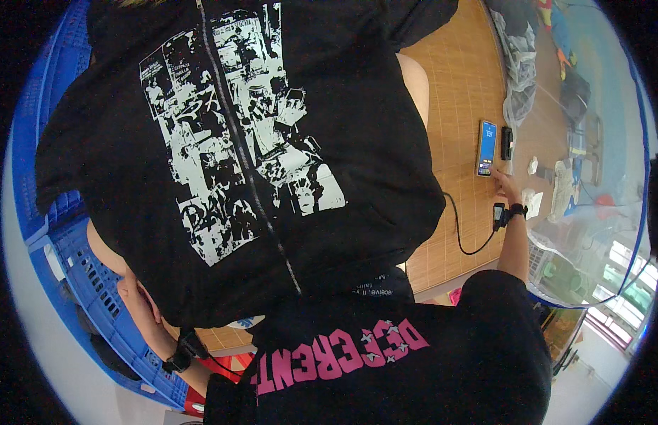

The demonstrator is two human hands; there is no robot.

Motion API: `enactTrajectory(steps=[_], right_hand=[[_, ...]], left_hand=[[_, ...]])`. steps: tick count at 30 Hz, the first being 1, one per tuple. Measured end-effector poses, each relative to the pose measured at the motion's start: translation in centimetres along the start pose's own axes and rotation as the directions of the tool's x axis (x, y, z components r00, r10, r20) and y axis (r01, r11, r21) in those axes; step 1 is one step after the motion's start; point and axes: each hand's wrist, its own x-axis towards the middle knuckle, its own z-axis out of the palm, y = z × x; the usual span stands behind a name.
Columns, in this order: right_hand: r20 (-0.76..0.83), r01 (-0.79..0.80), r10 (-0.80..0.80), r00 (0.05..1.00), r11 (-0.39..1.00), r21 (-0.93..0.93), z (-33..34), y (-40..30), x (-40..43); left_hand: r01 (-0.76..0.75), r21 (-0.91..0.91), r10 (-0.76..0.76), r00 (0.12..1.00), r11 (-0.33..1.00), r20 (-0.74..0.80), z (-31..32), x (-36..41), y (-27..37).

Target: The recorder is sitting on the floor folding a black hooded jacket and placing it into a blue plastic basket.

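My right hand (503,184) is at the right, its fingertips at the lower end of a phone (487,149) with a lit screen. The phone lies on the wooden table (456,106); whether my fingers grip it is too small to tell. A black device with a cable (499,215) is strapped at my right wrist. My left hand (131,291) is at the lower left, beside another person's bare arm (103,247) and a blue plastic crate (90,276). Its fingers are partly hidden. A similar black device (191,345) sits at my left wrist.
A person in a black zip top (361,133) fills the middle, close in front of me. A black object (506,143) lies beside the phone. Crumpled clear plastic (520,95) and a transparent sheet with a blue edge (621,212) are at the right. Blue crates line the left.
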Motion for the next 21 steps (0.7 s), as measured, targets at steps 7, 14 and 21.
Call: enactTrajectory(steps=[7, 14, 21], right_hand=[[0.014, -0.025, 0.025, 1.0, 1.0, 0.008, -0.1, 0.6, 0.4], [-0.134, 0.045, -0.046, 0.99, 0.999, -0.008, 0.7, -0.1, -0.5], [-0.059, 0.055, -0.051, 0.997, 0.996, 0.064, 0.6, 0.7, 1.0]], left_hand=[[-0.068, 0.002, 0.067, 0.991, 0.998, 0.114, 0.3, -0.3, 0.6], [-0.083, 0.001, 0.083, 0.996, 0.997, 0.018, 0.4, -0.6, 0.7], [0.025, 0.072, -0.038, 0.982, 0.997, 0.184, -1.1, -1.5, 1.1]])
